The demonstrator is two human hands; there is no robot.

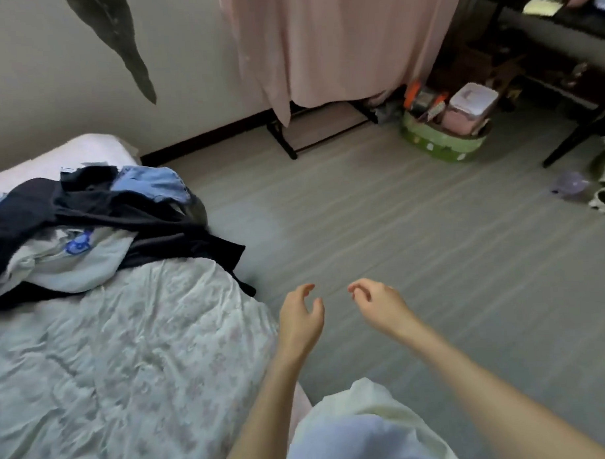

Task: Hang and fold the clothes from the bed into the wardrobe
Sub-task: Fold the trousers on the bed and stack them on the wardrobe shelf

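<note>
The clothes (pixel 88 223) lie in a loose heap at the far end of the bed (pixel 134 355), near the pillow (pixel 68 151): a dark garment (pixel 150 231) draped across the top with one corner hanging over the bed's edge, a pale one (pixel 72 268) under it, and something light blue (pixel 152 183) behind. All look soft and light, likely tangled, so lifting one piece would probably drag its neighbours. The overhanging dark corner seems the easiest place to take hold.

Both hands hover over the floor (pixel 414 242) beside the bed, well apart from the heap. The left hand (pixel 300 318) and right hand (pixel 379 305) hold nothing, fingers loosely curled. A pink curtain (pixel 339 42) hangs over a dark frame beyond, probably the wardrobe.
</note>
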